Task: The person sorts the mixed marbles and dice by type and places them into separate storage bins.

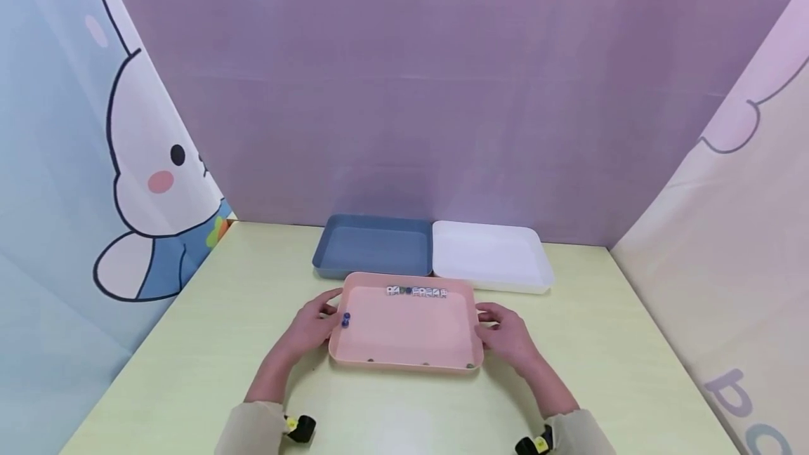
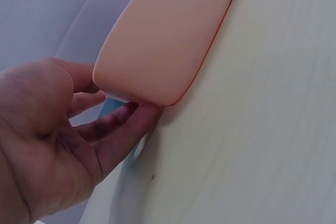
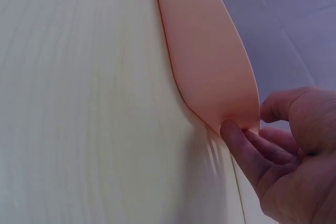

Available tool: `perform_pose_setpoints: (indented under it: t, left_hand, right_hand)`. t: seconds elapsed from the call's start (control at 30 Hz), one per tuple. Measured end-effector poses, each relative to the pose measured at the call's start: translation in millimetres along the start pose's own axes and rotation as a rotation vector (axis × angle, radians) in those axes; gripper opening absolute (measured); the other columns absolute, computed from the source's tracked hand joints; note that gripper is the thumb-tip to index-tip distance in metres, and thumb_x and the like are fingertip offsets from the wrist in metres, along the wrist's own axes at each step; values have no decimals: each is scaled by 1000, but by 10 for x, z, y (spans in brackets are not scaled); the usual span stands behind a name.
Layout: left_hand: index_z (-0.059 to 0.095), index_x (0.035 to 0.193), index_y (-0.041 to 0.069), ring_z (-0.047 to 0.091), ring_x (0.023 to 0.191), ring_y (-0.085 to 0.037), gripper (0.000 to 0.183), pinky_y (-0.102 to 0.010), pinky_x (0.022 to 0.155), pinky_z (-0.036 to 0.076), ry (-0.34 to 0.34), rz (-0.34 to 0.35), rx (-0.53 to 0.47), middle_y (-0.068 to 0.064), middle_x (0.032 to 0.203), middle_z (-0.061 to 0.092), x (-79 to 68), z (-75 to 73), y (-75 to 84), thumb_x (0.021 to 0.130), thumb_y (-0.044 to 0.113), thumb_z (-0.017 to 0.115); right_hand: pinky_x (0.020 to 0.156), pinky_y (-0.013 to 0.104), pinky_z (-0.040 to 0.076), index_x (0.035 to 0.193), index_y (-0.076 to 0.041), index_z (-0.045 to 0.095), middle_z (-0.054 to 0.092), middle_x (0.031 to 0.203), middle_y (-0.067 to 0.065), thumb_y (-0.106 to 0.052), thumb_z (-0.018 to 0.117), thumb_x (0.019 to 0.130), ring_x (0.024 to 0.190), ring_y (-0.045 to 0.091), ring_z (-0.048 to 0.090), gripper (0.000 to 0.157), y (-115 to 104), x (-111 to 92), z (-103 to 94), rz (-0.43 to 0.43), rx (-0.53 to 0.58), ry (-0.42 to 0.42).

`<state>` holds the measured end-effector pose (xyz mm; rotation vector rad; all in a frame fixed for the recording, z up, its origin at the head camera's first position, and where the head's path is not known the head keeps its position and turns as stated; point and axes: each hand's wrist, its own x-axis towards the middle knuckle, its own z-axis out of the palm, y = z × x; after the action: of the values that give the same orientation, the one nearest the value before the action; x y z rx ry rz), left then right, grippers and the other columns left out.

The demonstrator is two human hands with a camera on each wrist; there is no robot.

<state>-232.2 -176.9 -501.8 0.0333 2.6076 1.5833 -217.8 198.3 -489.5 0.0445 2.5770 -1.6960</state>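
Observation:
A shallow pink tray lies in the middle of the head view, between both hands. My left hand grips its left end, with fingertips against the underside of that end in the left wrist view. At the opposite end, my right hand holds the tray; its fingers press against the end wall and lower edge. Inside, a row of small white, green and blue pieces runs along the far side. Small dark blue pieces lie by the left wall. Tiny greenish pieces show along the near wall.
Behind the pink tray stand a blue-grey tray and a white tray, side by side. All are on a pale wooden table. A purple cloth hangs at the back, with printed curtains at the sides.

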Motion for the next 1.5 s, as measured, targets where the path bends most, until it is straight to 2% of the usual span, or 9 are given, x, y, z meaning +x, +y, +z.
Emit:
perform_pose_setpoints:
  t: [0.23,0.67,0.83,1.0,1.17,1.33,1.5]
  left_hand:
    - [48,143,9,56,71,-22,52,-33,55,49,5,-2,-44,-12,91,60,-5,134,88,93,8,61]
    - [46,145,9,61,62,-22,54,-36,52,53,-31,-12,-138,-14,89,59,25,343,188,93,5,59]
    - [45,145,10,62,62,-22,54,-35,51,54,-23,-21,-141,-14,88,59,37,382,199,93,5,59]
    - [44,146,9,62,60,-21,55,-36,51,54,-46,-15,-141,-15,87,60,28,416,226,94,6,59]
    - [43,147,9,62,60,-22,56,-37,53,54,-60,-3,-134,-15,85,61,30,421,220,93,5,59]
    - [43,147,11,61,60,-22,55,-36,52,53,-55,-24,-123,-14,83,60,32,415,191,94,6,59]
    - [43,147,11,60,63,-22,55,-35,52,53,-60,-11,-111,-14,84,59,46,428,182,94,8,59]
  right_hand:
    - [65,36,58,128,4,58,64,111,21,7,62,87,87,25,64,41,59,3,-140,8,10,-2]
    - [65,36,58,129,4,56,62,112,23,6,60,88,89,27,65,41,104,-4,-373,17,-27,-25]
    - [65,37,58,130,4,55,62,112,23,5,60,89,89,28,66,41,105,0,-429,20,-42,-50]
    - [65,37,58,130,4,55,62,113,24,5,60,88,89,28,66,42,141,-1,-477,17,-49,-53]
    - [65,37,58,128,5,54,62,112,24,6,61,88,88,28,66,41,145,4,-481,19,-48,-56]
    - [65,36,58,128,4,55,62,110,23,5,61,87,87,27,66,41,141,13,-463,22,-50,-66]
    - [65,34,58,127,2,56,63,110,21,3,61,87,89,28,66,40,134,23,-457,13,-97,-49]
